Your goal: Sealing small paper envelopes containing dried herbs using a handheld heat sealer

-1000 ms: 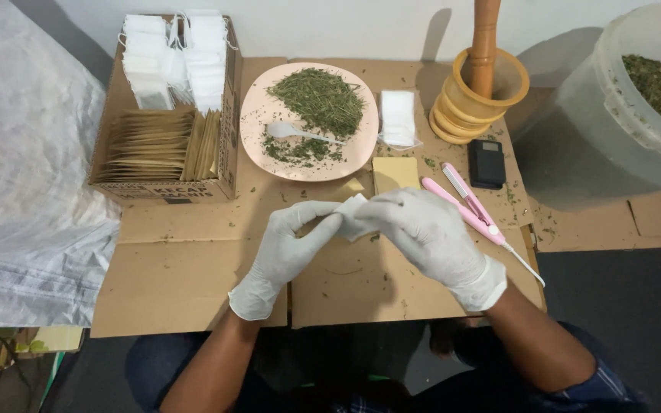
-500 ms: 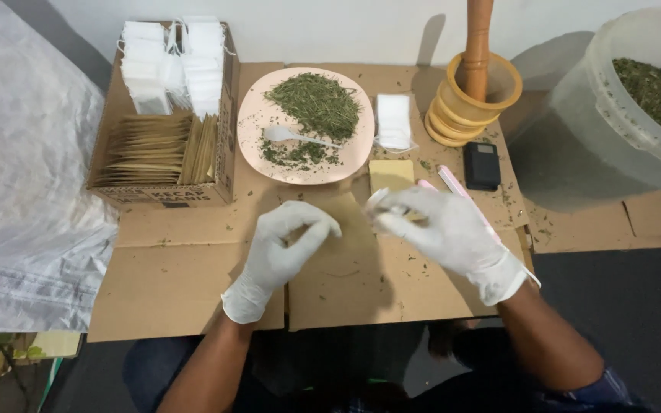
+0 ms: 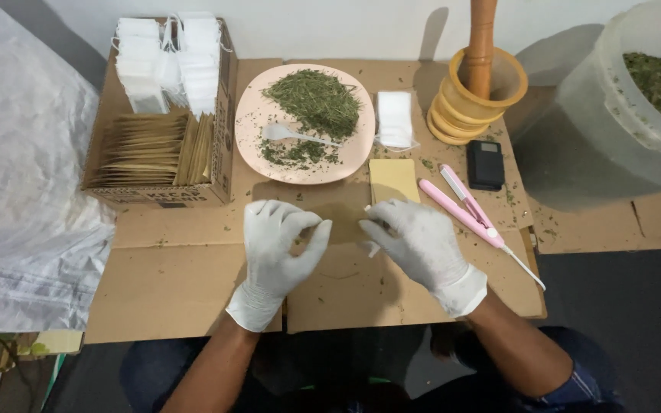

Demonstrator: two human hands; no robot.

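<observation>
Cardboard (image 3: 193,283) — plate (image 3: 254,145), mortar (image 3: 476,107) beyond hands (image 3: 350,245)

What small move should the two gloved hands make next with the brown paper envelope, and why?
Probably spread the brown envelope open at its mouth. The left hand and right hand each pinch one end of it above the cardboard, while the herb plate and white spoon wait just behind, untouched.
</observation>
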